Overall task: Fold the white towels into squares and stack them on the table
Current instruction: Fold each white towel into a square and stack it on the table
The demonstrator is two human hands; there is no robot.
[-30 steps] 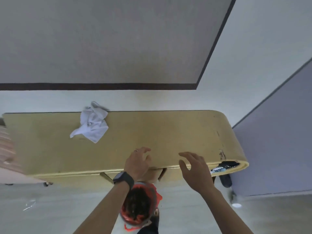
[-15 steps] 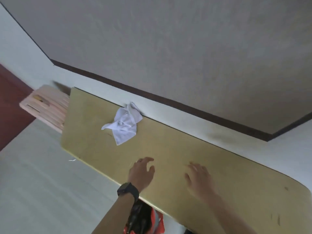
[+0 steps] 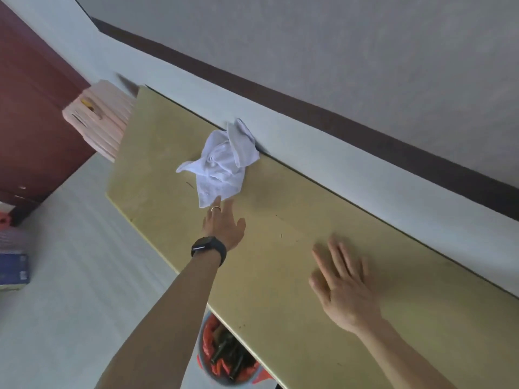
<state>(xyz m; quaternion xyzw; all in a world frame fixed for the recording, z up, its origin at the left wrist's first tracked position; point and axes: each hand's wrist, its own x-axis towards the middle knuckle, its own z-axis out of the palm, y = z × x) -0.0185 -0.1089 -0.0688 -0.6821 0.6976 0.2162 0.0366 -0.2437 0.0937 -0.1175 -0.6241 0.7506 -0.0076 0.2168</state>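
Now the open left hand (image 3: pixel 222 226), outstretched, has fingertips (image 3: pixel 216 205) at the near corner of the crumpled white towel (image 3: pixel 224 161) by the far edge of the table (image 3: pixel 421 304); the right hand (image 3: pixel 342 282) hovers open. Fetching step, likely; next, pinch that corner

A black smartwatch (image 3: pixel 209 248) with a broad matte strap and a dark rectangular face is worn around the left wrist, and a thin pale glint runs across the face. Just beyond the watch, on one finger of the left hand (image 3: pixel 223 226), sits a thin, light-coloured metal ring (image 3: pixel 215 209); which finger it is cannot be told. Below the watch the left forearm (image 3: pixel 168 318) is uncovered, and off to the watch's right the right hand (image 3: pixel 345 293) and right forearm (image 3: pixel 407 357) are uncovered too.
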